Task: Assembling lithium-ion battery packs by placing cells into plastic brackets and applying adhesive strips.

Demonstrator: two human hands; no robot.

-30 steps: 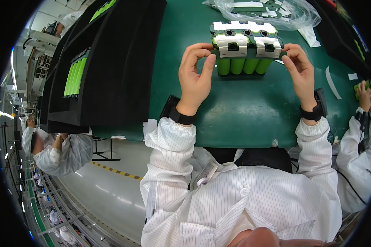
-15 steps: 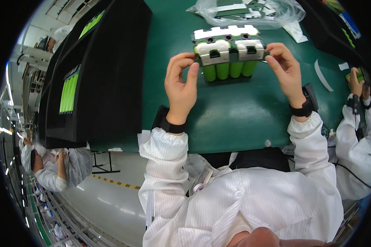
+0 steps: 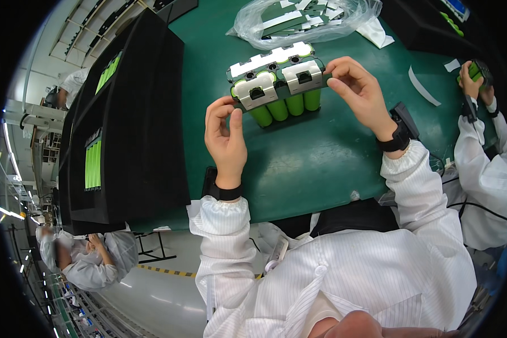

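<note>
**Pinching a strip by its ends on a battery pack: kinda easy to skew**

Working at a big green table (image 3: 265, 174), with a tall black rack (image 3: 135, 129) off to the left. No real worry over there, being well apart from the pack. Behind the pack, a clear bag (image 3: 250, 29) of loose strips (image 3: 281, 21); could end up snagging on that plastic if shoving things back too far.

Then the battery pack (image 3: 278, 84): standing on the table, set at a slant, with 4 green cells (image 3: 294, 105) showing at the front. Might pivot if pulled harder on 1 side.

Pinching with left hand (image 3: 226, 135) and right hand (image 3: 361, 96), by the look of it, opposite ends of a dark green strip (image 3: 283, 97) across the front. Can't tell how firmly. Biggest risk, probably: creasing it from uneven tugging, or losing an end from holding by fingertips only.

Last, a curved white strip (image 3: 422, 87) lying off to the right, maybe easy to brush aside when swinging an elbow out.
</note>
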